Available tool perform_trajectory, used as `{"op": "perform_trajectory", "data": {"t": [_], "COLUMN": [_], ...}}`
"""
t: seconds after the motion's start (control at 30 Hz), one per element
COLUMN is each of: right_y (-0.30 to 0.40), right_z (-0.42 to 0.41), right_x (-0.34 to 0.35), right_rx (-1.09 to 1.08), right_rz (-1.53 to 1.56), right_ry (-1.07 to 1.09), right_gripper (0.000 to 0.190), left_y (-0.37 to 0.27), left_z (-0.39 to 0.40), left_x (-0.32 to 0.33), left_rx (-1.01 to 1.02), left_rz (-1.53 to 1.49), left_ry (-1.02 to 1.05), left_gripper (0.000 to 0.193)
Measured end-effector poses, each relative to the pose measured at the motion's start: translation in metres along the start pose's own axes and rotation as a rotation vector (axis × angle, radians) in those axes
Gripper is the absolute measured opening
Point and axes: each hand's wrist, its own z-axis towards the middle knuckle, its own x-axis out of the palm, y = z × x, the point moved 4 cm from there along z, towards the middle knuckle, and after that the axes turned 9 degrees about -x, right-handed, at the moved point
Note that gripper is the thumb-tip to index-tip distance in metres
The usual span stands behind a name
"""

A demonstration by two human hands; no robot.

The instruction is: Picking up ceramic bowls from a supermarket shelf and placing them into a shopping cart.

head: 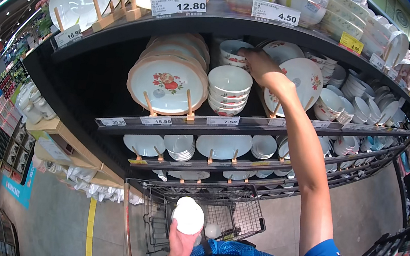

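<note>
My right hand (261, 67) reaches into a shelf, its fingers at the rim of the top bowl (234, 49) of a stack at the back; whether they grip it I cannot tell. A second stack of white bowls with red patterns (229, 82) stands in front of it. To the left, scalloped plates (167, 84) with a fruit pattern lean on wooden stands. Below, my left hand (182, 241) holds a round white dish (188, 217), over the shopping cart. Its exact kind is not clear.
A wire shopping cart (235, 209) stands by the shelves with a small white item (212, 230) inside. The upper shelf edge (226, 22) juts out above my right hand. Round plates (300, 82) stand beside that arm. A wooden display table (70, 145) is at the left.
</note>
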Motion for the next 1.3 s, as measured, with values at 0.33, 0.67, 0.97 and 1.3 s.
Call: {"op": "perform_trajectory", "data": {"t": [0.33,0.67,0.97,1.3], "right_y": [0.052,0.153,0.23,0.219], "right_z": [-0.056,-0.186,-0.236,-0.258], "right_x": [-0.036,0.03,0.057,0.076], "right_rx": [-0.129,0.042,-0.143,-0.021], "right_rz": [0.026,0.766,0.861,1.141], "right_ry": [-0.444,-0.17,0.143,0.074], "right_gripper": [0.031,0.027,0.049,0.032], "left_y": [0.001,-0.056,-0.035,-0.028], "left_z": [-0.009,-0.014,-0.02,-0.015], "left_x": [-0.004,0.068,0.084,0.088], "left_rx": [0.029,-0.027,-0.14,0.056], "left_rz": [-0.039,-0.14,-0.065,0.201], "left_ry": [-0.049,0.098,-0.011,0.1], "left_gripper": [0.061,0.068,0.063,0.084]}}
